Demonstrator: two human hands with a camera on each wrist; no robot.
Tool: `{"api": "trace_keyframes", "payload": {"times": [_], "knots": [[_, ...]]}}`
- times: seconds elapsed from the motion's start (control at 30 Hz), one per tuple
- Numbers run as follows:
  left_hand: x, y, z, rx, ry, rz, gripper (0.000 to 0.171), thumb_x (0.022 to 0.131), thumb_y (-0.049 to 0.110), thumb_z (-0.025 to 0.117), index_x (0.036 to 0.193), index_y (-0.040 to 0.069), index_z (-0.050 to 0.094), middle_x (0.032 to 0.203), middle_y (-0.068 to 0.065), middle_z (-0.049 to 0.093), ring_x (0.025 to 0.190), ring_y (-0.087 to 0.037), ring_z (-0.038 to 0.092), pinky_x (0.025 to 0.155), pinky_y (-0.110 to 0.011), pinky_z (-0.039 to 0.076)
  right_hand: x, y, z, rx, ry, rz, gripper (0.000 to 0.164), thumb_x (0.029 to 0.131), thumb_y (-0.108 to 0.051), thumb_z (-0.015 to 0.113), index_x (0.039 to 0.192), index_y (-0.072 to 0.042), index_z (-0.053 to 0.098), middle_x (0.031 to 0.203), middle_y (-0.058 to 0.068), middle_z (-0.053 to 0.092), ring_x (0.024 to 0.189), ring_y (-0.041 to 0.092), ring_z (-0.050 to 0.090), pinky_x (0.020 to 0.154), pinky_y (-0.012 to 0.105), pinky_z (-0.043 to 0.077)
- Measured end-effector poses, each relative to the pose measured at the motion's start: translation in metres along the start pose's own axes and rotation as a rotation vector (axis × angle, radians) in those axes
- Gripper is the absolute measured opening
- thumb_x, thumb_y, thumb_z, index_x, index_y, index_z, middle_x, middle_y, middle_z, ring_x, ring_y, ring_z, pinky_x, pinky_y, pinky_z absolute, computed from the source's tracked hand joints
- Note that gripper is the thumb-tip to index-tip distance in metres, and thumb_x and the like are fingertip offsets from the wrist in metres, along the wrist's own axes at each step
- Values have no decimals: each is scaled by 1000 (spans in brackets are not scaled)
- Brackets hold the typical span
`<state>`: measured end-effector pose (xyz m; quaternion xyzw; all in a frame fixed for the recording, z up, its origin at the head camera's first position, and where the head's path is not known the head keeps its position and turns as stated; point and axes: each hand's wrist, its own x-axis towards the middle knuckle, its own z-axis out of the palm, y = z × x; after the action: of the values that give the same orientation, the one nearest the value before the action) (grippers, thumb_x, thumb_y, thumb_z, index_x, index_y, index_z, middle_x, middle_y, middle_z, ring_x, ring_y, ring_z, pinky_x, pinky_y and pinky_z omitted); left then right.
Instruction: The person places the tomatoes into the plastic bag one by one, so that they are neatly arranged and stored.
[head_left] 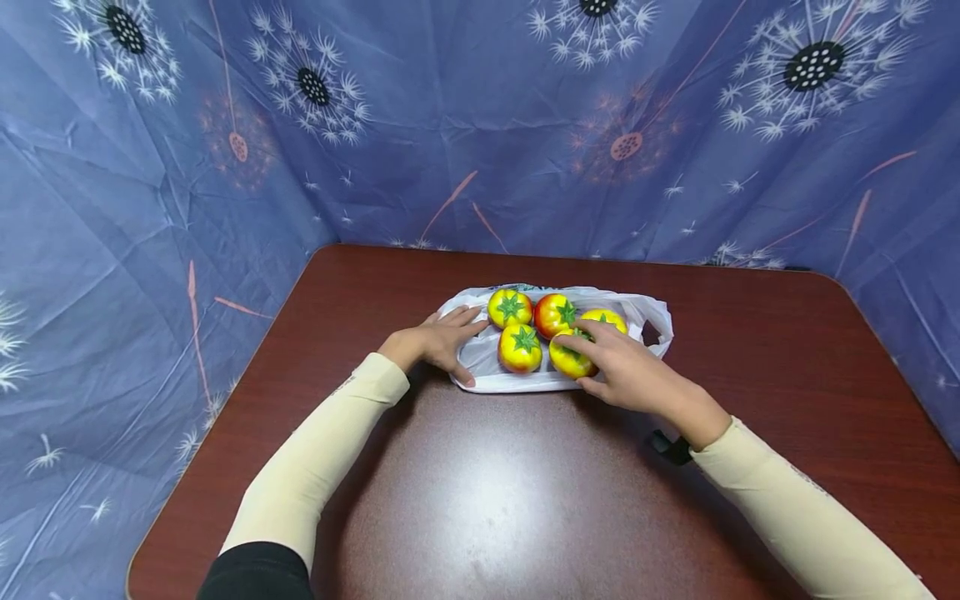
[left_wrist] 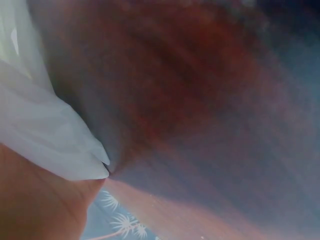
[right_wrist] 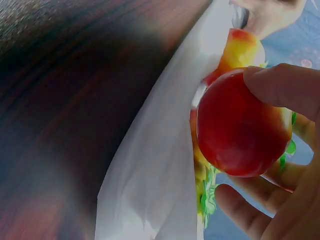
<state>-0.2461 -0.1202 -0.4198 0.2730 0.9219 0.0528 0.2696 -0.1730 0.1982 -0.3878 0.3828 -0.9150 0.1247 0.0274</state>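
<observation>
A white plastic bag (head_left: pixel 480 354) lies on the table with its top side open, several yellow-and-red tomatoes with green star-shaped tops in it. My right hand (head_left: pixel 630 367) grips the front right tomato (head_left: pixel 572 358) between thumb and fingers. In the right wrist view this tomato (right_wrist: pixel 240 125) shows its red underside, above the bag's edge. Another tomato (head_left: pixel 603 317) is partly hidden behind that hand. My left hand (head_left: pixel 438 340) rests with spread fingers on the bag's left end. Bag plastic (left_wrist: pixel 45 125) lies against it in the left wrist view.
Three more tomatoes sit on the bag's left and middle, one a tomato (head_left: pixel 521 348) at the front. A bag handle loop (head_left: pixel 662 321) sticks out at the right. The brown table (head_left: pixel 487 483) meets a blue patterned cloth (head_left: pixel 450 125) behind it.
</observation>
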Motion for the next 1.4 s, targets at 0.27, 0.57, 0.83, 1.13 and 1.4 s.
{"api": "trace_keyframes", "payload": {"times": [0.27, 0.57, 0.83, 1.13, 1.4], "knots": [[1, 0, 3, 5, 9, -7, 110, 77, 61, 75, 161, 27, 13, 170, -2, -6, 158, -25, -6, 126, -57, 3, 7, -3, 9, -28, 15, -10, 63, 77, -17, 83, 135, -14, 59, 136, 22, 56, 122, 39, 56, 103, 56, 47], [1, -1, 3, 3, 12, 1, 112, 76, 62, 75, 161, 26, 12, 170, -2, -6, 158, -25, -6, 126, -58, 3, 10, 0, 16, -56, 6, 14, 64, 78, -23, 83, 137, -18, 58, 138, 19, 55, 120, 38, 56, 98, 55, 50], [2, -1, 4, -4, 12, -3, 113, 75, 62, 76, 161, 27, 13, 170, -1, -6, 158, -24, -7, 126, -58, 3, 10, 0, 19, -61, 18, 3, 65, 77, -23, 83, 137, -17, 58, 139, 20, 53, 120, 40, 55, 99, 56, 49], [2, 0, 2, -4, 12, -6, 113, 75, 62, 76, 161, 27, 13, 170, -1, -6, 158, -24, -7, 125, -58, 3, 9, 4, 22, -41, 40, -23, 62, 80, -21, 76, 138, -13, 57, 137, 22, 53, 120, 39, 55, 102, 56, 47], [3, 0, 3, -22, 1, -12, 113, 75, 60, 78, 161, 26, 13, 170, -1, -7, 158, -24, -7, 126, -57, 2, 9, 4, 24, -35, 50, -14, 62, 80, -20, 76, 138, -7, 54, 139, 21, 55, 125, 38, 55, 106, 54, 46]]}}
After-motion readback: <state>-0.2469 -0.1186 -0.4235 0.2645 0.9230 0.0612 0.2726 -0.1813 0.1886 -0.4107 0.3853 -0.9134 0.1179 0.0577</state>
